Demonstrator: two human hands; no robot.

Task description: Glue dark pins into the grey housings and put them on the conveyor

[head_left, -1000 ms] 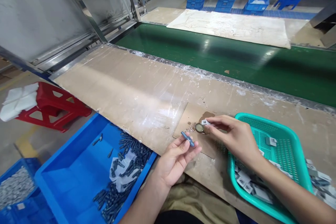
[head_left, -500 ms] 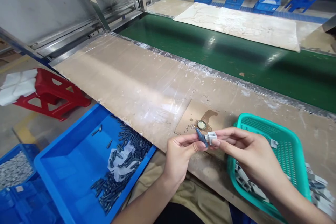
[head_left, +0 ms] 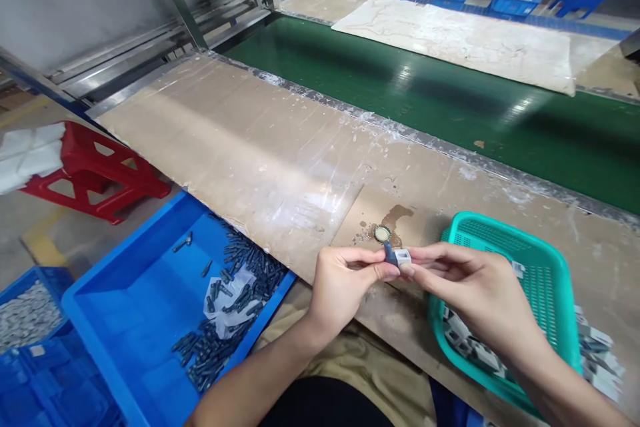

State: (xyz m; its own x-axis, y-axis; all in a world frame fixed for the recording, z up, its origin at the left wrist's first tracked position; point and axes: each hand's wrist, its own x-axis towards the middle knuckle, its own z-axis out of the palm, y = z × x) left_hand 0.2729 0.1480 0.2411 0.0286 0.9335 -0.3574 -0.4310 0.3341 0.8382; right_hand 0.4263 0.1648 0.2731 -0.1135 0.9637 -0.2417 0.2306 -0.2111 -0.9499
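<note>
Between thumb and fingers, my left hand [head_left: 345, 287] pinches a dark blue-grey plastic piece [head_left: 391, 254]. My right hand [head_left: 465, 280] is closed on a small light-grey, box-shaped plastic part [head_left: 403, 257] with a square opening. The two pieces touch, the dark one against the left side of the grey one. Just beyond them a round bottle-cap-like dish [head_left: 382, 233] with a pale inside lies on a wet-stained cardboard sheet [head_left: 350, 217]. The fingers partly hide both held pieces.
Left of my lap, a blue bin [head_left: 135, 280] holds many dark pieces. A green basket [head_left: 553, 253] with light-grey parts stands under my right forearm; more parts lie to its right. Past the worktable [head_left: 240, 140] runs a green belt [head_left: 320, 53]. A red stool [head_left: 95, 170] stands at left.
The dark piece and the light-grey part have come together, closing the small gap between them. The dark piece now stands more upright. The whole view has shifted slightly.
</note>
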